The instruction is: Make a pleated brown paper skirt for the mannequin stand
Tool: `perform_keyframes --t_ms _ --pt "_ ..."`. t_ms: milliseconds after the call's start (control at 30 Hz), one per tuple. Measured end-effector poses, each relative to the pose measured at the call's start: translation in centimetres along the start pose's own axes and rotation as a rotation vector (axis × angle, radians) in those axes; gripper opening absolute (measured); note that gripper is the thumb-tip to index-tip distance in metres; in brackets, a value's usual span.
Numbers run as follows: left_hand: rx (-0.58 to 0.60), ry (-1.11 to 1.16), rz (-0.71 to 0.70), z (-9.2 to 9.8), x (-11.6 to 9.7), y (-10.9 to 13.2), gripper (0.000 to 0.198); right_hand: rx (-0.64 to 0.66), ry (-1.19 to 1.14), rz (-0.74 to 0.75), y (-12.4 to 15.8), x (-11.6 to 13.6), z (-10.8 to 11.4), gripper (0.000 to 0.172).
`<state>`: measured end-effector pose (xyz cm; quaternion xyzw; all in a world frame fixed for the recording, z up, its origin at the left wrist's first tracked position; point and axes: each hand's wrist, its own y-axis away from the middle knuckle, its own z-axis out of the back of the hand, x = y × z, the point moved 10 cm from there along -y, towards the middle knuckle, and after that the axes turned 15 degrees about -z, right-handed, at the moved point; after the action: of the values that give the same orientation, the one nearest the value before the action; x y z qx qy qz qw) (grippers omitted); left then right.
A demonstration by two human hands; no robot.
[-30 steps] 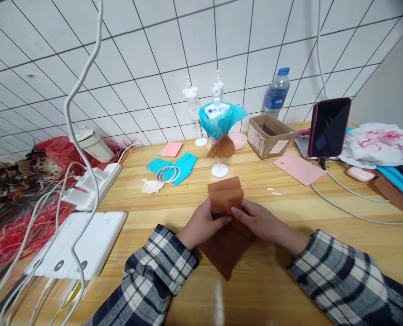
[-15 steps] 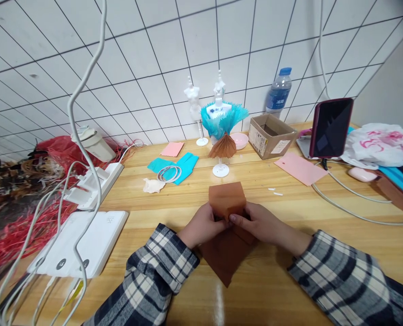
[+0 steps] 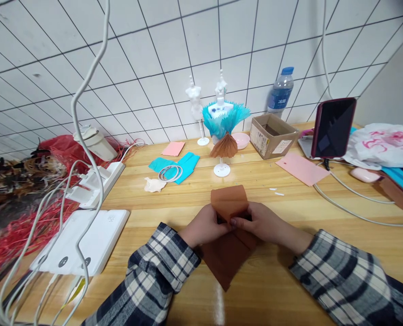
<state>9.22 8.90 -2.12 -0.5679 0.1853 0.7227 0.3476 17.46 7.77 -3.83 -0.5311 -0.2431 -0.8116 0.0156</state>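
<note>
A sheet of brown crepe paper [image 3: 229,262] is between my two hands near the table's front, its far end curled up and its lower corner pointing toward me. My left hand [image 3: 210,225] is closed on the paper's left side. From the right, my right hand [image 3: 255,222] pinches it, thumb on top close to the left fingertips. Some fingers are hidden under the paper. Beyond stands a small white mannequin [image 3: 220,108] dressed in turquoise frilled paper [image 3: 233,118], with a pleated brown paper piece [image 3: 224,146] below.
Turquoise paper [image 3: 188,166] with rings [image 3: 170,173] lies left of the mannequin. Farther right are a cardboard box [image 3: 272,136], a bottle [image 3: 280,93], a pink card [image 3: 302,169] and a phone [image 3: 334,127]. A power strip [image 3: 102,185], white power banks [image 3: 82,240] and cables occupy the left.
The view has shifted slightly. Both hands keep their hold on the brown paper, whose curled far end has tilted a little.
</note>
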Motion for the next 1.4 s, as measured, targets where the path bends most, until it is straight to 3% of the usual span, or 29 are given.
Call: perform_keyframes --t_ms 467,567,633,700,767,900,967,1000,1100,1167,1267,1333,1400 --pt "-0.009 -0.008 -0.027 0.0 0.4 0.1 0.041 -0.072 -0.015 0.001 -0.3 -0.5 0.6 0.028" --pt "-0.005 0.012 0.005 0.2 0.6 0.1 0.041 -0.111 -0.039 0.007 -0.3 -0.6 1.7 0.031" --pt "-0.018 0.002 0.029 1.3 0.9 0.3 0.047 -0.166 -0.025 -0.017 -0.3 -0.9 3.0 0.035" --pt "-0.075 -0.066 0.053 4.0 1.3 0.5 0.047 -0.196 0.013 -0.064 -0.2 -1.2 4.1 0.04" --pt "-0.258 -0.145 0.022 8.8 1.3 1.1 0.039 -0.16 0.051 -0.083 -0.2 -1.3 4.4 0.044" --pt "-0.936 -0.398 -0.04 20.1 0.7 6.0 0.038 0.026 0.204 -0.091 0.5 -1.2 2.9 0.043" --pt "-1.199 -0.548 -0.076 23.0 0.6 8.7 0.034 0.194 0.286 -0.141 1.3 -1.9 1.2 0.043" --pt "-1.237 -0.567 -0.088 23.5 1.0 9.2 0.032 0.283 0.31 -0.162 1.9 -2.2 0.4 0.044" --pt "-1.125 -0.585 -0.047 23.3 2.5 8.1 0.027 0.452 0.321 -0.186 3.1 -2.7 -1.1 0.042" --pt "-1.067 -0.643 -0.045 22.4 2.0 7.5 0.03 0.373 0.259 -0.137 2.6 -2.0 -0.5 0.033" --pt "-0.976 -0.95 -0.172 19.5 -2.3 6.5 0.04 -0.128 0.266 -0.02 0.9 -0.2 3.8 0.024" --pt "-0.807 -1.012 -0.299 16.2 -4.4 4.8 0.03 -0.445 0.437 -0.036 0.4 0.3 6.0 0.032" --pt "-0.564 -0.959 -0.397 12.2 -5.2 2.7 0.018 -0.572 0.626 -0.112 -0.3 0.2 6.6 0.041"
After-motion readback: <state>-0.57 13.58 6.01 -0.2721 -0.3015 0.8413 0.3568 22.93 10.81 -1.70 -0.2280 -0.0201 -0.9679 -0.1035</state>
